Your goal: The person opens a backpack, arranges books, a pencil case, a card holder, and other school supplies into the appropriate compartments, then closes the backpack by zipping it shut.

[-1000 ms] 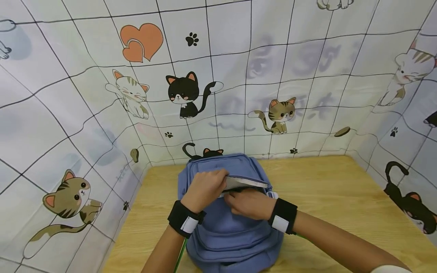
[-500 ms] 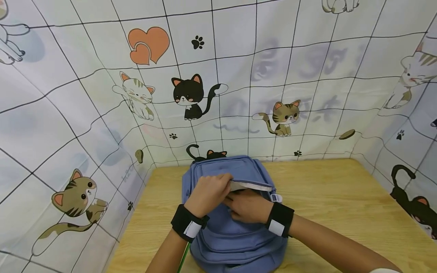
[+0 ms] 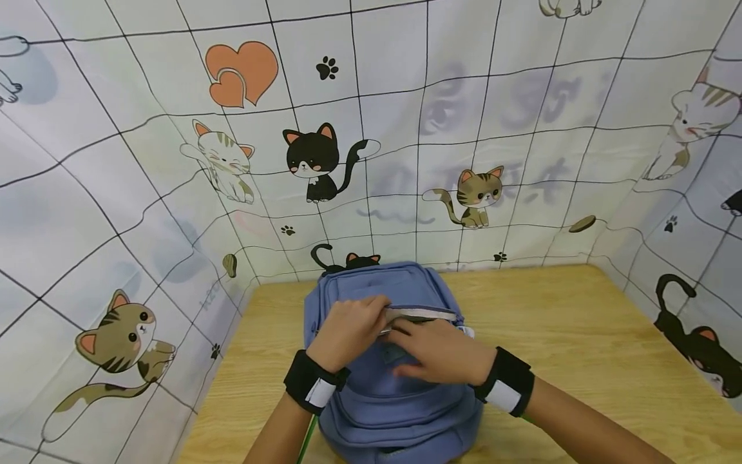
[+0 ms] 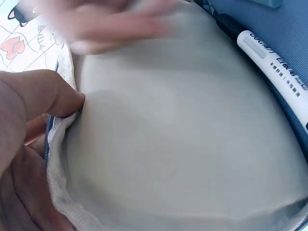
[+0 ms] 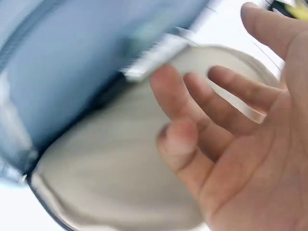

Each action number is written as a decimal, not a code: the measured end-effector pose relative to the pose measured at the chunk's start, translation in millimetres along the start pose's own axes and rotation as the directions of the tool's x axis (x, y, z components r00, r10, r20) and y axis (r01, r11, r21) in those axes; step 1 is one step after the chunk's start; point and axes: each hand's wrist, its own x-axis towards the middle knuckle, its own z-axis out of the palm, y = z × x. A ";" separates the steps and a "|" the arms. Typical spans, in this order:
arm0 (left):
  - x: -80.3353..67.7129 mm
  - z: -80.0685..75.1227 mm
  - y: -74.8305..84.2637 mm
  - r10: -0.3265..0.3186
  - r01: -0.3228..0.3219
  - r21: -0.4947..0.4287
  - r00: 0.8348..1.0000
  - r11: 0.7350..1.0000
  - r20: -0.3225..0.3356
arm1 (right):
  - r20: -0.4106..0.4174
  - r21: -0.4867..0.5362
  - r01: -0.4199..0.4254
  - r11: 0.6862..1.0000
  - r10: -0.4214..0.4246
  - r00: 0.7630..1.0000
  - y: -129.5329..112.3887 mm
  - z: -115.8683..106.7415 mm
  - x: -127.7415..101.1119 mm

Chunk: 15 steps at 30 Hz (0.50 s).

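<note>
A blue backpack lies on the table, with its front pocket unzipped. At the pocket's mouth my left hand pinches the zippered edge between thumb and fingers, lifting it off the bag. Inside, the pale lining is exposed. A white marker with a black cap lies along the bag side of the opening. My right hand is over the opening, fingers loosely spread and holding nothing; it is blurred in the left wrist view. In the right wrist view the marker is blurred beyond the fingertips.
The wooden table extends on both sides of the backpack. A cat-print cloth hangs behind and along both sides. A white buckle sits at the bag's right edge.
My right hand has drawn back out of the pocket towards the right, and its fingers have spread. The left hand keeps its grip on the pocket edge.
</note>
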 end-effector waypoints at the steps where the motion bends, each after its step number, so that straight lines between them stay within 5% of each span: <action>1: -1.4 -1.0 1.0 0.000 0.000 -0.002 1.000 1.000 -0.003 | 0.011 0.116 -0.027 0.993 0.025 1.000 0.8 -9.5 -4.3; 2: -3.0 -1.0 2.0 0.001 -0.001 -0.004 1.000 1.000 -0.008 | 0.024 0.245 -0.054 0.968 0.050 0.998 2.8 -19.1 -9.3; 4: -6.7 -0.7 4.9 0.005 -0.005 -0.015 1.000 1.000 -0.012 | 0.025 0.484 -0.089 0.870 0.088 0.996 11.0 -35.6 -20.5; 6: -11.6 0.0 8.4 0.012 -0.012 -0.033 1.000 0.999 -0.005 | -0.002 0.615 -0.102 0.782 0.131 0.991 24.5 -46.7 -30.4; 7: -14.4 0.6 10.2 0.018 -0.018 -0.040 1.000 0.999 0.000 | -0.023 0.635 -0.110 0.765 0.161 0.987 33.0 -48.7 -34.0; 12: -35.6 3.8 19.0 0.052 -0.043 -0.098 0.995 0.994 0.087 | -0.054 0.525 -0.265 0.809 0.342 0.938 78.8 -30.2 -42.8; 15: -46.9 5.8 22.2 0.025 0.011 -0.179 0.980 0.984 0.198 | 0.001 0.474 -0.332 0.815 0.377 0.926 99.0 -3.2 -46.5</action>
